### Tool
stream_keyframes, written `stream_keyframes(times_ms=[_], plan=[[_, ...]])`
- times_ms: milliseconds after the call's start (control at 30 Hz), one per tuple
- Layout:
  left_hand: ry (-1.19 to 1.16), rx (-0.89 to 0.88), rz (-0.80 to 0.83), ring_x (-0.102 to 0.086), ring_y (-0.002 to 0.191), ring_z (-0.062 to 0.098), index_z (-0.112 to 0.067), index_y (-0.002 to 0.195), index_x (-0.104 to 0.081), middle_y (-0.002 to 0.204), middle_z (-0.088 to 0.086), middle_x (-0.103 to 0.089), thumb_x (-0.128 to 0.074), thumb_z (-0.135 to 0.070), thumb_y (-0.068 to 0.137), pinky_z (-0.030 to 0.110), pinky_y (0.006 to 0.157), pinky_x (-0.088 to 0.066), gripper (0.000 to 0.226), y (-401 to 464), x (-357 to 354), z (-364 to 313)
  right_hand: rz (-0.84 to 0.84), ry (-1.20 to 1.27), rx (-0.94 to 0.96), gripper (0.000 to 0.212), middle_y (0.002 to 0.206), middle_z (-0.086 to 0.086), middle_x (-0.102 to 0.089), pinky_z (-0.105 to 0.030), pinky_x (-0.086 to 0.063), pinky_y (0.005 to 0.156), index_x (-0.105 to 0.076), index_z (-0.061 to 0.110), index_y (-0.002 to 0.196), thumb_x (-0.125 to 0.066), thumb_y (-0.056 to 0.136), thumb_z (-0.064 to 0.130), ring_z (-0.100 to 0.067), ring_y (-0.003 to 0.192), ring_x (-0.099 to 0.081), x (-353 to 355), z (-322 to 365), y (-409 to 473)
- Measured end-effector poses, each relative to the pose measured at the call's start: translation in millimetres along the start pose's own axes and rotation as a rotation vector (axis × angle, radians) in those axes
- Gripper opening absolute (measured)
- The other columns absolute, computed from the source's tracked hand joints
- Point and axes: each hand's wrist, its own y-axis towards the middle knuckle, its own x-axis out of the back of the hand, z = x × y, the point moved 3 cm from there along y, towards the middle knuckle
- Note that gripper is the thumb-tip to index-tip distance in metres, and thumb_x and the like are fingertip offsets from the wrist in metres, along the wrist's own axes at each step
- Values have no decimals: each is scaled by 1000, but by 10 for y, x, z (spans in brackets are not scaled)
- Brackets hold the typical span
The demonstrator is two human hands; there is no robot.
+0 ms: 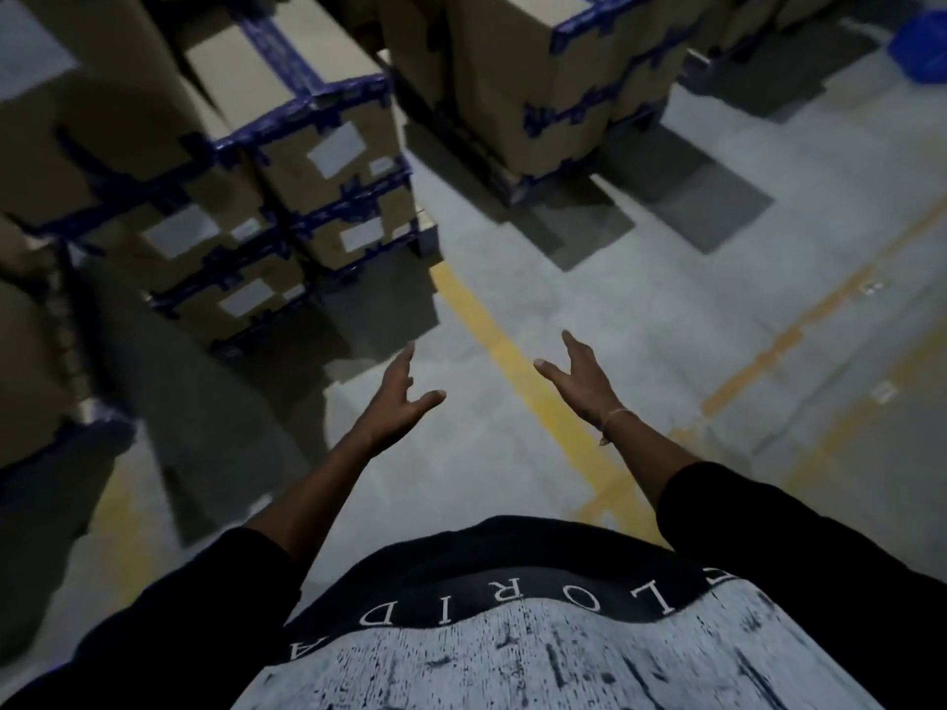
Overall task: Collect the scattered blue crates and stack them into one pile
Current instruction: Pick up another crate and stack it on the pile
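1. Right now both of your hands are empty: your left hand and right hand are held out in front of you over the concrete floor, fingers straight and spread, palms turned toward each other and well apart.
2. Nothing blue lies within reach. The only thing that looks like a blue crate sits at the far upper right edge of the view, on the floor beyond the pallets; it is dim and cut off by the frame, so you cannot be sure of its shape or whether it is one crate or several.
3. Stacked cardboard boxes with blue tape stand to your left, and a second block of boxes stands ahead; a yellow floor line runs between your hands.
4. You appear to be in the walking part of the task, between pickups, with no pile in view.
5. The next move calls for turning right and heading round the second block toward that blue shape, then bending to take it by both sides.
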Motion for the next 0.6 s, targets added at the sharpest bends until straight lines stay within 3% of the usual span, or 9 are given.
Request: stream_keyframes(times_ms=[200,433,600], plan=[[84,-113,196,-26,150,23,-46,157,-6,167,-16,-4,-70,-56,88,47,115,-36,95,950,-488,-765,-163,72,-103,86,163,7,-16,-36,-25,114,-16,32,157,-57,88,63,-16,149,-23,848,-373,296],[147,-175,355,-31,148,24,-42,158,-8,167,-15,-6,-68,-48,92,36,105,-39,90,2413,-962,-1428,-333,146,-238,86,163,7,-17,-37,-25,118,-17,31,157,-57,88,64,-16,148,-25,1571,-696,971],[191,-203,480,-32,147,24,-39,159,-9,167,-11,-7,-69,-46,92,40,110,-39,90,3439,-1275,-2053,-456,206,-341,86,163,9,-16,-36,-25,117,-16,32,157,-56,88,65,-16,148,-24,2043,-742,1497]])
